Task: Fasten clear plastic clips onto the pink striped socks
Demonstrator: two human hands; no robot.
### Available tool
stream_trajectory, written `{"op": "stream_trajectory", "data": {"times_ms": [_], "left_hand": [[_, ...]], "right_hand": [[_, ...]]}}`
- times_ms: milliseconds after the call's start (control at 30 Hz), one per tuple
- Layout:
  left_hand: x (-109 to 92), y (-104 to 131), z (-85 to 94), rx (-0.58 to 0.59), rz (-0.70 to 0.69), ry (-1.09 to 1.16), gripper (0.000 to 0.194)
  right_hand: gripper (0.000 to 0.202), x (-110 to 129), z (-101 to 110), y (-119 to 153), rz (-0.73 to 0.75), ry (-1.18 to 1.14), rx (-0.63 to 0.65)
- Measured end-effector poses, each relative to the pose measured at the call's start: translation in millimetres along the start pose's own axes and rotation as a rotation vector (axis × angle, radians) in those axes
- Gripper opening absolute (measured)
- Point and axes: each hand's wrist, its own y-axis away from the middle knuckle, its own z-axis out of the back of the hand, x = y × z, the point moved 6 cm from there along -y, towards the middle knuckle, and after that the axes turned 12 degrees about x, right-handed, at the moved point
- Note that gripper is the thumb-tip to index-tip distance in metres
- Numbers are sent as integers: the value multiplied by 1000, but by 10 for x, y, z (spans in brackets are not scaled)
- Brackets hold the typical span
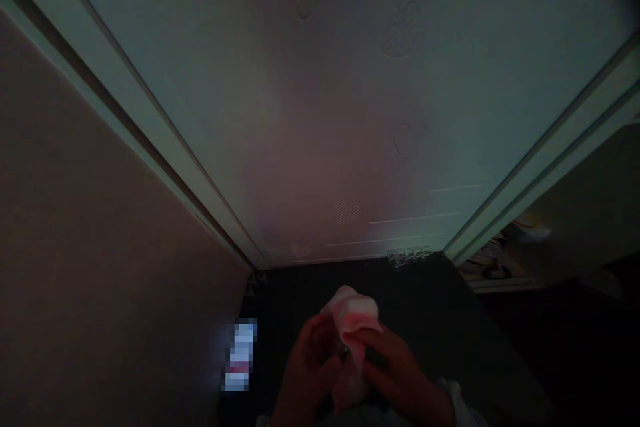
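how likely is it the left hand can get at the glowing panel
Probably yes: nothing visible stands between the left hand and the glowing panel, though that hand is at the pink cloth and distance is hard to judge.

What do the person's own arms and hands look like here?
The left hand and right hand look bare, without gloves. A pale, greyish sleeve, rumpled, ends near the right wrist; of the left sleeve only a pale sliver shows. It is too dim for finer details.
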Motion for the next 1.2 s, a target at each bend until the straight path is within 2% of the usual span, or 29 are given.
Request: {"op": "stream_trajectory", "data": {"times_ms": [67,167,433,633,733,833,867,933,1033,1200], "left_hand": [[-9,6,-42,26,22,5,50],[16,9,-71,34,50,12,48],[189,55,31,-60,92,83,68],[334,-12,108,-31,73,90,84],[234,11,124,-104,90,-101,75],[-39,112,134,-278,63,-505,50],[-134,137,108,-301,40,-629,44],[-266,149,20,-258,-6,-800,37],[-324,120,-86,-148,-43,-926,29],[-305,119,-88,-156,-81,-1036,24]], "right_hand": [[28,34,-27,-40,63,-18,69],[28,70,-23,-95,108,-36,100],[30,94,-21,-136,171,-36,42],[27,38,-68,-137,181,-30,1],[28,-27,-77,-121,136,17,6],[28,-108,-77,-104,51,62,22],[28,-130,-79,-99,27,73,24],[28,-154,-99,-91,8,83,40],[30,-148,-150,-83,31,79,71],[34,-176,-221,-66,19,-15,139]]}}
